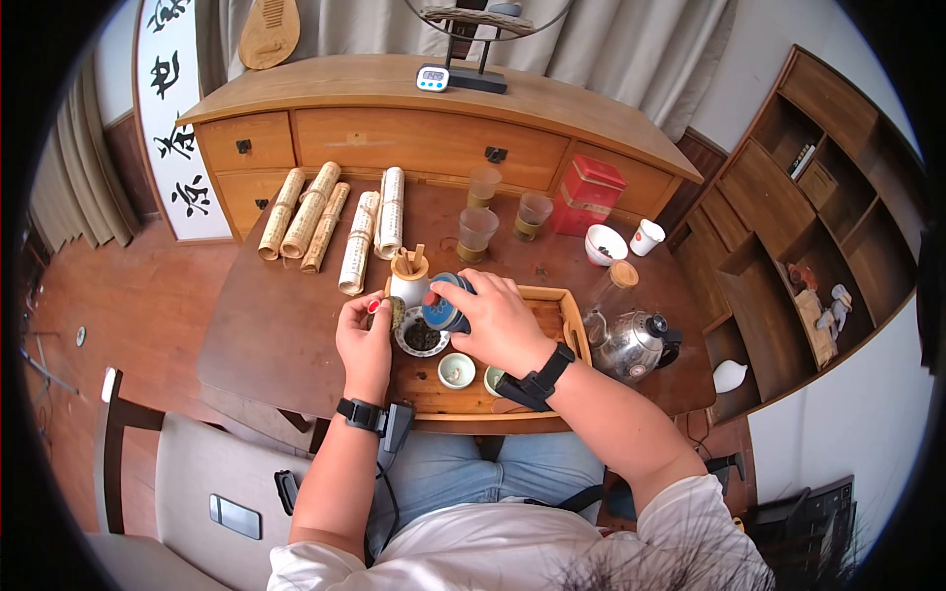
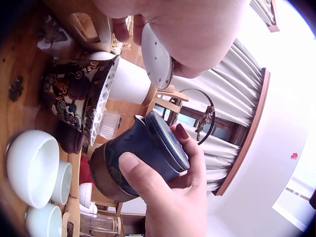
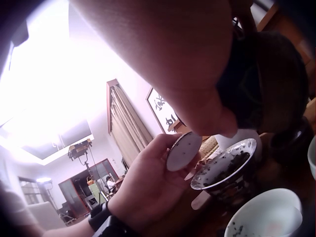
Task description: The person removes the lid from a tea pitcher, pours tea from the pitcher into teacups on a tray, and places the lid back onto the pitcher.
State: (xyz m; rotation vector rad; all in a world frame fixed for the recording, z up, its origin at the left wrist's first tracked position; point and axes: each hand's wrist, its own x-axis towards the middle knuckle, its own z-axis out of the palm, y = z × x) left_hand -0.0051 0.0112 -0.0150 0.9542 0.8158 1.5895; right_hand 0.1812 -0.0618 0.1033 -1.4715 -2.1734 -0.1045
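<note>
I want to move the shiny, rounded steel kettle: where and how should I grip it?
Probably grip the shiny, rounded steel kettle by its black handle, coming from the right: the kettle stands upright and the handle juts out that way.

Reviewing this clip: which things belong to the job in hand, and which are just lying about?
Likely in use:
- lid, in the left hand
- blue pot, in the right hand
- patterned bowl with dark leaves

Apparently lying about:
- phone
- timer
- scrolls
</note>
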